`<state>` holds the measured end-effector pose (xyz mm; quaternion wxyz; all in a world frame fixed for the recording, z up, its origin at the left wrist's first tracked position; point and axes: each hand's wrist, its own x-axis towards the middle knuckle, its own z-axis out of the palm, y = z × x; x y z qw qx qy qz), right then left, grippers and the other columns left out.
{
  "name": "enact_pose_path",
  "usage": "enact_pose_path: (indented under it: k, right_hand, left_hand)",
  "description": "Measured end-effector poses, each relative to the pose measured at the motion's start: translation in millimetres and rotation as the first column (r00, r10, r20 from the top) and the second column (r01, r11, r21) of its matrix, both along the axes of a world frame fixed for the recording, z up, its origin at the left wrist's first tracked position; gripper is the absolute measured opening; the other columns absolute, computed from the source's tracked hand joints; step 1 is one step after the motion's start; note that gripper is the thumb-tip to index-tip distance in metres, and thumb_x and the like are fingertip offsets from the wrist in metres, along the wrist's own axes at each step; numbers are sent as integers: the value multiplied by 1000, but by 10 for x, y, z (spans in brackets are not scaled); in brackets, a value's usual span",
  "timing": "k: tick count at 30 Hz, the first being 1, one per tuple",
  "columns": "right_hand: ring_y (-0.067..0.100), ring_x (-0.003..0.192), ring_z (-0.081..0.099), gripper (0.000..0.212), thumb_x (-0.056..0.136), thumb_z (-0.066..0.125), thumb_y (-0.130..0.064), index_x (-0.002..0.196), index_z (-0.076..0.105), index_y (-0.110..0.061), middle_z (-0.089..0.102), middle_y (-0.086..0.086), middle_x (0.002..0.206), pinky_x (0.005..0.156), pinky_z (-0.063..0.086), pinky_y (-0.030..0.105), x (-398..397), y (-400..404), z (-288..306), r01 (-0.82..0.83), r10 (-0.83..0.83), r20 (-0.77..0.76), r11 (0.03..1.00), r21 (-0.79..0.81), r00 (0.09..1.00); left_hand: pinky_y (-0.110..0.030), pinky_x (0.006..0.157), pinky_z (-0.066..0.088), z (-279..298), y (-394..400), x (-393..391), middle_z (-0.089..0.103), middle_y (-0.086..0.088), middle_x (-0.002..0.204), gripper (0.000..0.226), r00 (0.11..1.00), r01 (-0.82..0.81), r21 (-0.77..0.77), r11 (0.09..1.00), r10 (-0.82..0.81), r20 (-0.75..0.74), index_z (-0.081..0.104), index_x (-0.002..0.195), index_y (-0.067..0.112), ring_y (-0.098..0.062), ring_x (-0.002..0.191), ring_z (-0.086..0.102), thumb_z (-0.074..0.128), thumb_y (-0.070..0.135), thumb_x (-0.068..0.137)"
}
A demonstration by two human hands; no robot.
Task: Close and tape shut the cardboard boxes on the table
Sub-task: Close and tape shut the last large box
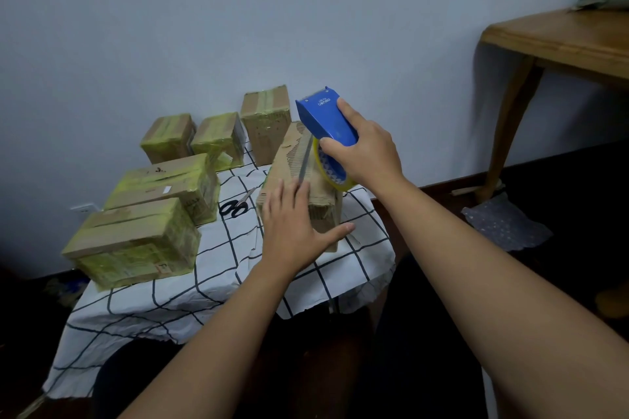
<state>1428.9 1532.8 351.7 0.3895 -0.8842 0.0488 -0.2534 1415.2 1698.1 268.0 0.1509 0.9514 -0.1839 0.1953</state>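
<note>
Cardboard box (292, 177): brown, long, corrugated top face torn and ribbed, lying near the right edge of the tabletop (218, 269), which is draped in white cloth with a black grid.
Left hand (296, 224): flat, fingers straight, pressing the box's near end.
Right hand (366, 146): grasping a blue tape dispenser (326, 122) with a yellowish roll, a tape strip running down to the box top.
Five taped boxes (136, 241) stand left and behind; scissors (235, 206) lie between.

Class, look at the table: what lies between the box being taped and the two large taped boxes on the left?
In the head view, black-handled scissors lie on the checked cloth between the box being taped and the large taped boxes.
</note>
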Motion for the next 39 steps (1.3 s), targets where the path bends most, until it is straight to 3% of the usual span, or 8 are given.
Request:
enact_pose_path:
  k: [8,13,16,25,34,37,39]
  right_hand:
    - [18,96,53,73,87,62,-51,152,29,-45,53,1,106,77,44,32,1,10,1,-2,2,3,1000,4,1000]
    - [18,95,53,72,87,61,-51,152,29,-46,52,1,105,78,47,32,-1,12,-4,-3,3,2,1000,6,1000]
    - [18,95,54,73,87,61,-52,152,28,-47,53,1,106,79,49,34,9,12,-11,-2,2,-1,1000,10,1000]
    - [18,95,52,73,88,61,-52,152,28,-45,51,0,105,75,43,31,1,16,-6,-11,11,4,1000,2,1000]
    - [19,95,53,73,88,61,-50,152,28,-45,52,2,106,75,44,32,-5,25,5,-11,11,-4,1000,-5,1000]
    - [20,95,53,73,88,61,-50,152,28,-46,53,2,107,75,43,33,-3,24,6,-7,7,-9,1000,-5,1000]
    - [20,95,53,72,87,61,-49,152,28,-47,52,2,106,75,43,32,-5,25,7,-2,2,-11,1000,-2,1000]
  left_hand:
    - [-44,120,1,-31,-198,-58,34,-16,156,99,996,-76,79,994,71,57,39,146,7,-35,147,20,24,74,75]
    - [-47,116,29,-69,-280,-54,53,-16,140,72,992,-64,83,995,54,114,51,136,0,-36,136,41,37,49,85]
    - [-50,112,36,-85,-263,-53,57,-20,135,67,991,-52,100,994,39,130,55,132,-3,-39,129,48,38,42,85]
    - [-53,113,31,-127,-163,-14,55,-21,137,61,988,64,58,996,-71,134,55,133,-2,-44,130,46,38,37,89]
    - [-54,115,28,-177,-86,-41,57,-14,131,35,967,194,-131,972,-167,190,56,116,5,-39,134,42,50,27,89]
    - [-47,99,45,-201,-97,-93,57,-15,117,25,951,156,-177,972,-99,294,55,100,4,-37,114,50,62,23,85]
    - [-42,83,46,-211,-107,-134,54,-11,106,23,947,92,-196,976,-25,321,54,92,8,-31,99,49,61,28,83]
